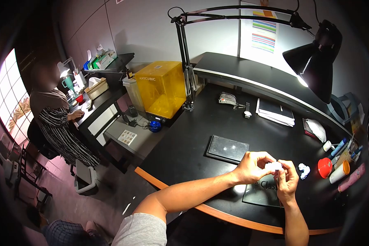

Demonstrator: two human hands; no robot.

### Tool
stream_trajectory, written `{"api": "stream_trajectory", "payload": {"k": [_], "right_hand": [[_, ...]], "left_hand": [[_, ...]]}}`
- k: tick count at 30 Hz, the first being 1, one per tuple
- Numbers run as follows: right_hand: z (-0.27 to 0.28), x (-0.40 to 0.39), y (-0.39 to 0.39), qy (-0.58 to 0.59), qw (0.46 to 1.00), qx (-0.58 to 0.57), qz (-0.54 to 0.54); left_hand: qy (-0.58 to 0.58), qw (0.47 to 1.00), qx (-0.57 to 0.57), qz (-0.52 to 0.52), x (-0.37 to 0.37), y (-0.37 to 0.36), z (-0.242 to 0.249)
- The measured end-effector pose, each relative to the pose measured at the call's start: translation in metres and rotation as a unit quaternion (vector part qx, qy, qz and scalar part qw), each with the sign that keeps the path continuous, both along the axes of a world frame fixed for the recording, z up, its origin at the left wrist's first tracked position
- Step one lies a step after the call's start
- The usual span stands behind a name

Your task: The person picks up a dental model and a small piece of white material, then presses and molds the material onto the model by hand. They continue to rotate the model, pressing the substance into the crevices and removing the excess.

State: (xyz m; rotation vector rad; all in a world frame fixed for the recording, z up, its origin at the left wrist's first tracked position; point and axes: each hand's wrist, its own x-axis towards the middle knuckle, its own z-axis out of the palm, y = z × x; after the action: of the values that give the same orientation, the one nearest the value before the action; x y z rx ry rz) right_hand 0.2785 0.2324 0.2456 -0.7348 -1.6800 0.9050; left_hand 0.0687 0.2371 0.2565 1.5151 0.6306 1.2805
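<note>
My left hand (254, 167) and my right hand (288, 180) meet over the front right of the black desk. Between their fingertips is a small whitish piece (277, 166), pinched from both sides; its exact kind I cannot tell. Below the hands lies a clear glass-like plate (256, 197) with dark lettering, partly covered by my right hand. A flat black case (227, 148) rests just beyond my left hand. To the right of my right hand sits a crumpled bluish-white lump (304, 171).
A black desk lamp (313, 67) reaches overhead. Right side: red round container (325, 167), white bottle with orange lid (339, 172), pens and a pink tube (351, 178). Farther back are papers (274, 112), a watch (247, 111) and a yellow-covered machine (162, 88). A person (57, 115) stands left.
</note>
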Motion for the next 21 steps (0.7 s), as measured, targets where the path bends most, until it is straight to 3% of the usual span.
{"api": "stream_trajectory", "payload": {"k": [2,6,11,13,15,21], "right_hand": [[0.003,-0.003,0.000,0.014,1.000,0.013,0.015],[0.009,0.000,-0.002,0.162,0.967,-0.181,0.076],[0.006,-0.002,-0.002,0.171,0.965,-0.190,0.057],[0.006,-0.002,-0.002,0.170,0.968,-0.176,0.060],[0.004,-0.003,-0.002,0.153,0.973,-0.162,0.062],[0.002,-0.006,-0.007,0.125,0.980,-0.144,0.051]], "left_hand": [[0.001,1.000,0.000,0.003,-0.001,-0.003,0.005],[0.019,0.999,0.038,0.024,-0.001,-0.003,0.007],[0.031,0.998,0.033,0.042,0.002,-0.004,0.004],[0.027,0.993,0.100,0.058,0.002,-0.003,0.004],[0.025,0.998,0.042,0.043,0.000,-0.005,0.007],[0.041,0.998,0.013,0.042,-0.003,0.003,-0.001]]}}
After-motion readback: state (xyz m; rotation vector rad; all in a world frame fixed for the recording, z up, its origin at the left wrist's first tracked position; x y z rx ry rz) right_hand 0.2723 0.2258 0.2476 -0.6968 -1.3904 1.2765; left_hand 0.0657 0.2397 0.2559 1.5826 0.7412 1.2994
